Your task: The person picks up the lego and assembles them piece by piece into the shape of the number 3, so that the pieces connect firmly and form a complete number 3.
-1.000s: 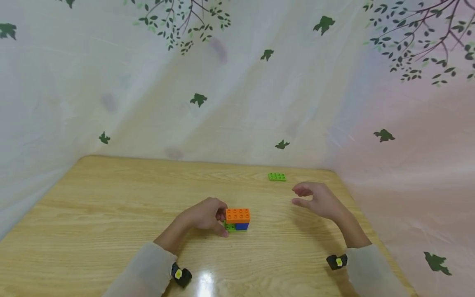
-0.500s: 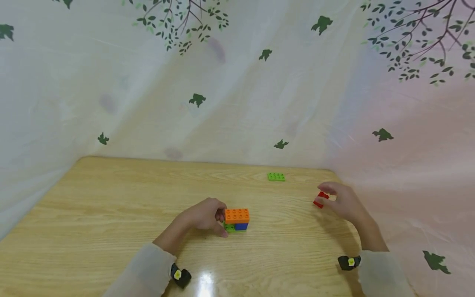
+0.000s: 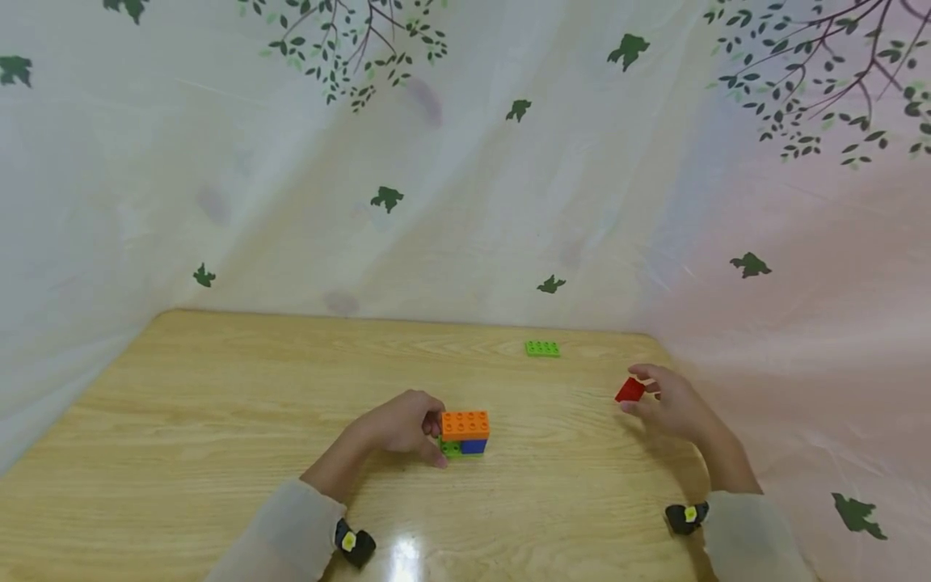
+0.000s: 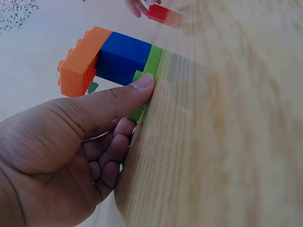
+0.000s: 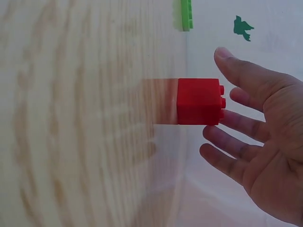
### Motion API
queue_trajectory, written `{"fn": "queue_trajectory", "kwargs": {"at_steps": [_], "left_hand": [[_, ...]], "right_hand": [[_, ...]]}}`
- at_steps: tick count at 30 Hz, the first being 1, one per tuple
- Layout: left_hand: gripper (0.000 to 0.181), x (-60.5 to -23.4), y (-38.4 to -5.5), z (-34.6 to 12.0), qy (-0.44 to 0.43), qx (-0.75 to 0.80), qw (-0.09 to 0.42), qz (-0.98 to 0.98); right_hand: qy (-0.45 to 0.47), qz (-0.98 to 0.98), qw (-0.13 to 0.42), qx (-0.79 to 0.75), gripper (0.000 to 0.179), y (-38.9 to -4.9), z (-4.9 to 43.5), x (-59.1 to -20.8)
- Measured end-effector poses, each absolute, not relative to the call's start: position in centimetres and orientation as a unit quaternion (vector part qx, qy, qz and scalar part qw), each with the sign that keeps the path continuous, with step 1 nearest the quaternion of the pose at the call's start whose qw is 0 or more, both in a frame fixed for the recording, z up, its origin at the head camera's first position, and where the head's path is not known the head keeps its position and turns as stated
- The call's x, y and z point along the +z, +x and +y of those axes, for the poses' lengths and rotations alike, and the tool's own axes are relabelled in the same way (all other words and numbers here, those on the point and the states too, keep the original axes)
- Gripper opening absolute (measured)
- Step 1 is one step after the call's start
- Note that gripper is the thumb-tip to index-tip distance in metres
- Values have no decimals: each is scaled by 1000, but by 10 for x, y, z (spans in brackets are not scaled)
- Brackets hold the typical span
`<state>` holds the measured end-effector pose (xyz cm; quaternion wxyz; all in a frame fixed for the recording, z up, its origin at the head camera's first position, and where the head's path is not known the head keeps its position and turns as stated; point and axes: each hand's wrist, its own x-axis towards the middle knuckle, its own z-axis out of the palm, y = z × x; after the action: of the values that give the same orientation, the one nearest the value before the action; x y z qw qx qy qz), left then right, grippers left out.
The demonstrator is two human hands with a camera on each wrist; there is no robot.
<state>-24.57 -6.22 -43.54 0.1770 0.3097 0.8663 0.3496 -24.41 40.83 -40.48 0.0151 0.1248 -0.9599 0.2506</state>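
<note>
My left hand (image 3: 400, 422) holds a small stack of toy building bricks low on its left side. An orange brick (image 3: 465, 424) tops the stack, over a blue brick (image 4: 124, 57) and a thin green plate (image 4: 152, 61). The thumb presses the green plate's edge in the left wrist view, and the other fingers curl beneath. At the table's right side my right hand (image 3: 671, 404) spreads its fingers around a red brick (image 5: 199, 101). That brick stands on the table with studs towards the palm in the right wrist view. The thumb is apart from it, while fingers overlap its far side.
Near the back edge of the wooden table (image 3: 254, 388) lies a light green studded plate (image 3: 542, 348). A pale curtain (image 3: 465, 202) with printed leaves hangs behind the table and along its right side. Each wrist carries a black strap.
My right hand moved right to the red brick, which it hid one second ago. Since half a second ago its thumb and fingers have spread apart. The left hand and stack stay put.
</note>
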Motion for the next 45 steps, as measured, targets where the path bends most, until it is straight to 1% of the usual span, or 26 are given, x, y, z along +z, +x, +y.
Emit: {"fn": "queue_trajectory", "kwargs": {"at_steps": [7, 15, 21, 29, 38, 45], "left_hand": [[37, -435, -246, -62, 308, 351, 174, 867], [38, -435, -247, -62, 308, 348, 174, 868], [38, -435, -247, -61, 309, 348, 175, 868], [37, -434, -246, -62, 310, 348, 175, 867], [37, -434, -246, -61, 308, 349, 177, 867], [37, -435, -245, -62, 311, 351, 178, 865]], "right_hand": [[123, -958, 6, 259, 64, -248, 409, -407], [99, -957, 3, 274, 54, -254, 418, -414], [100, -955, 10, 278, 50, -256, 423, -418], [105, -954, 9, 281, 48, -254, 417, -412], [136, -955, 12, 264, 48, -253, 401, -403], [188, -941, 32, 280, 44, -253, 384, -403]]}}
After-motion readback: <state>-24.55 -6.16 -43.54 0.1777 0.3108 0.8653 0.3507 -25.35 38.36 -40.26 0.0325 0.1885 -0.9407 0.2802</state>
